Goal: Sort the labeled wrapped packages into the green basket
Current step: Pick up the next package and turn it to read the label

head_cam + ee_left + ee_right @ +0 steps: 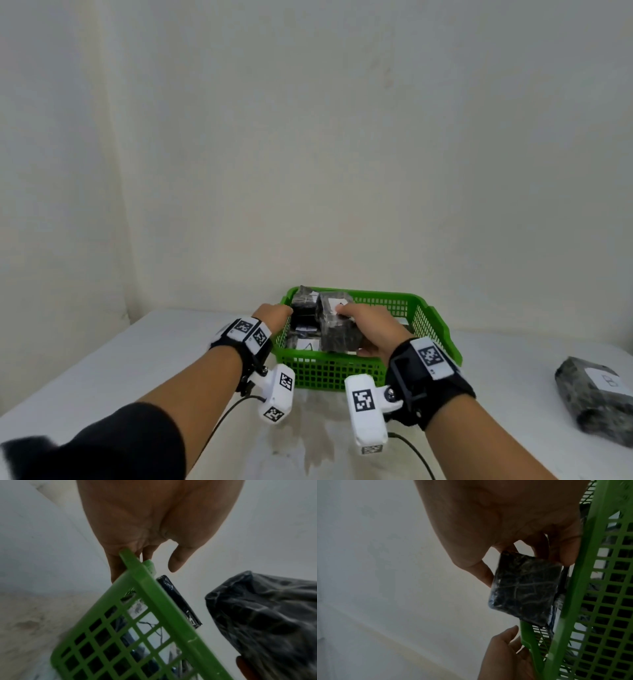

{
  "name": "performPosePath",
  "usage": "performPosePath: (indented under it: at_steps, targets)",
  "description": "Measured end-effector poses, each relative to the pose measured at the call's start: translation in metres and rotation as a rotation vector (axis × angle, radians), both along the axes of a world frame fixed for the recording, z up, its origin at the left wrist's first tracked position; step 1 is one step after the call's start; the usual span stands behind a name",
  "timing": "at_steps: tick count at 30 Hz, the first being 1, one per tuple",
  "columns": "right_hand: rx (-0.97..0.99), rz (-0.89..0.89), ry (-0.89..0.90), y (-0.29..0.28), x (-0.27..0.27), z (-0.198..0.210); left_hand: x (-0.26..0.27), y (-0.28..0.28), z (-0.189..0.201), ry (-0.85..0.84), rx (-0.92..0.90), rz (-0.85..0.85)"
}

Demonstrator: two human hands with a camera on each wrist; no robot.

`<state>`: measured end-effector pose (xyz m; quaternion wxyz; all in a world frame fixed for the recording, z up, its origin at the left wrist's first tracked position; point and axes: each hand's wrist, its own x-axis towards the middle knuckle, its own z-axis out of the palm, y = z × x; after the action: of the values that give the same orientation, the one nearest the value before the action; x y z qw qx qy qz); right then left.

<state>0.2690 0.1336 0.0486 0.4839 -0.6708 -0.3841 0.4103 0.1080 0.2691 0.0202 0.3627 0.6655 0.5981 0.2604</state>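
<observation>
The green basket (pixel 329 373) stands on the white table and holds several black wrapped packages with white labels (pixel 305 343). My right hand (pixel 371 327) grips another labeled black package (pixel 337 329) from the right, low over the basket's middle. In the right wrist view its fingers and thumb pinch that package (pixel 525 592) just above the rim (pixel 573 601). My left hand (pixel 274 313) rests against the basket's left rim (pixel 154 601) with straight fingers and a free thumb. The held package (pixel 267 615) looms at the right of the left wrist view.
One more labeled wrapped package (pixel 596 397) lies on the table at the far right. A pale wall stands close behind the basket. The table's bare white top (pixel 137 359) stretches left of the basket. Cables trail from both wrist cameras.
</observation>
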Motion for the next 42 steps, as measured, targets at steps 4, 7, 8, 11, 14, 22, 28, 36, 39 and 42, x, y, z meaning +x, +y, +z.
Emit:
performPosePath:
  at_steps: [4, 7, 8, 11, 14, 22, 28, 36, 39, 42]
  targets:
    - [-0.022, -0.006, -0.004, 0.025, -0.009, -0.003, -0.001, 0.004, 0.004, 0.146, 0.037, -0.058]
    - [-0.054, 0.001, -0.108, 0.041, -0.016, -0.009, -0.003, 0.013, -0.002, 0.139, -0.031, -0.085]
    - [-0.069, 0.008, -0.164, 0.046, -0.018, -0.012, -0.003, 0.015, -0.003, 0.141, -0.074, -0.1]
    - [-0.083, 0.012, -0.269, 0.052, -0.024, -0.014, -0.001, 0.012, -0.005, 0.137, -0.093, -0.1]
    - [-0.074, 0.024, -0.284, 0.054, -0.031, -0.013, 0.001, 0.014, -0.009, 0.156, -0.053, -0.113]
    - [-0.115, 0.031, -0.507, 0.063, -0.043, -0.019, 0.002, 0.02, -0.014, 0.213, 0.042, -0.115]
    - [-0.117, 0.003, -0.533, 0.061, -0.046, -0.018, 0.002, 0.023, -0.016, 0.217, 0.055, -0.137]
    - [-0.056, 0.0, -0.338, 0.061, -0.041, -0.022, 0.0, 0.032, -0.022, 0.163, 0.017, -0.183]
    - [-0.049, -0.011, -0.345, 0.063, -0.037, -0.026, -0.003, 0.032, -0.023, 0.121, 0.003, -0.208]
    - [-0.052, -0.001, -0.355, 0.063, -0.038, -0.025, -0.005, 0.032, -0.024, 0.081, -0.026, -0.212]
